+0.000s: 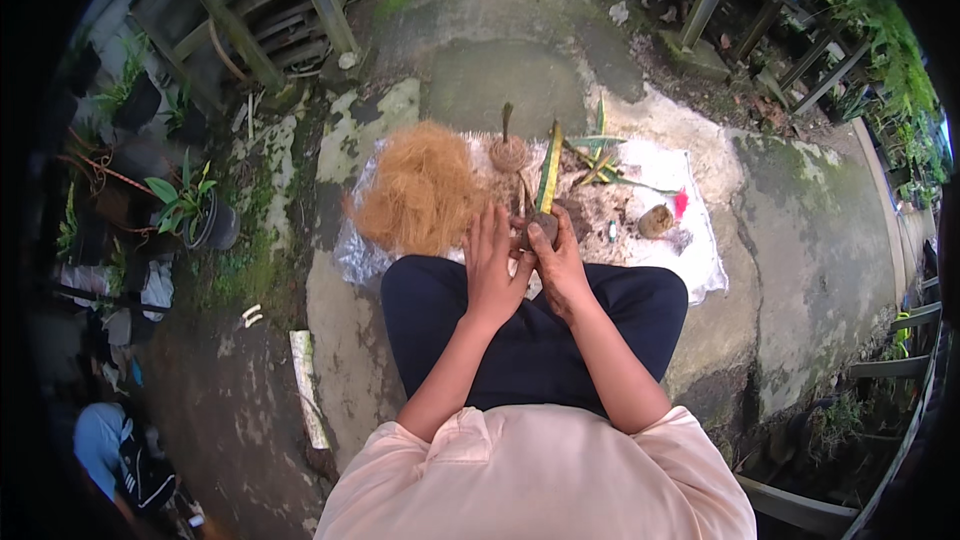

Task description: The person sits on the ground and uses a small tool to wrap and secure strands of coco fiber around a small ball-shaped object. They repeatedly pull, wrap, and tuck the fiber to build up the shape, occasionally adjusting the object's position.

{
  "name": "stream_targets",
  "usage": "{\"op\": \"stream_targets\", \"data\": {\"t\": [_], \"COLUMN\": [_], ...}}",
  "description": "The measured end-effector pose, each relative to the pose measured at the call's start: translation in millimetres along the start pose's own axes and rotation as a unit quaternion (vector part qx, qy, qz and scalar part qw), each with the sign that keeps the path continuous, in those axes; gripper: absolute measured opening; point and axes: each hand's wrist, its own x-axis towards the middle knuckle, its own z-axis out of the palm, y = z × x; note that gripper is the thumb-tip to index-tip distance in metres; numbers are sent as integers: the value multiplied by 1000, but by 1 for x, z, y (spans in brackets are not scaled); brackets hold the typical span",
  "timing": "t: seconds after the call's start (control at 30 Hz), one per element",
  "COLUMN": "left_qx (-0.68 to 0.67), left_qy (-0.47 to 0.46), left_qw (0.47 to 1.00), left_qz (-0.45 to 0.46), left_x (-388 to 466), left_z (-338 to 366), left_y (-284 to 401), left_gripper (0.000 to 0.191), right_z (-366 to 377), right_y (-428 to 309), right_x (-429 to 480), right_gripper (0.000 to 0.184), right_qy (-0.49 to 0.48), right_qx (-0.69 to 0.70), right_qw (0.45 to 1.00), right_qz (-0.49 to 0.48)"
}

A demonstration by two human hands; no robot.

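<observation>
My right hand grips a dark ball of soil, its thumb and fingers closed around the side. From the ball's top rises a yellow-edged green leaf, probably of a snake plant, tilted slightly right. My left hand is held flat against or just beside the ball's left side, fingers stretched forward and thumb near the right thumb; contact is hard to make out. Left of it lies a heap of loose brown fibre. Beyond the hands sits a ball of twine with a dark upright stem-like piece behind it.
Everything lies on a soil-strewn silvery sheet. Cut variegated leaves, a small bottle-like item, a brown fibrous clump and a pink scrap are at right. A potted plant stands left. Someone in blue is lower left.
</observation>
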Motion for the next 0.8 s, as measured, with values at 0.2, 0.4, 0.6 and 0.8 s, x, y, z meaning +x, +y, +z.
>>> {"op": "stream_targets", "data": {"t": [0.2,0.4,0.6,0.8], "left_qx": [-132,-476,-539,-727], "left_qy": [61,5,-37,-44], "left_qw": [989,875,839,667], "left_qz": [12,-82,-72,-157], "left_x": [18,5,0,12], "left_z": [-9,-1,-6,-13], "left_y": [12,0,8,34], "left_gripper": [69,60,69,70], "right_z": [2,-6,-8,8], "right_y": [-32,-35,-30,-25], "right_x": [1,-1,-9,-21], "right_gripper": [64,34,42,75], "right_qy": [24,37,10,-104], "right_qx": [12,-70,-315,-423], "right_qw": [996,991,927,861], "right_qz": [-84,-111,-203,-264]}}
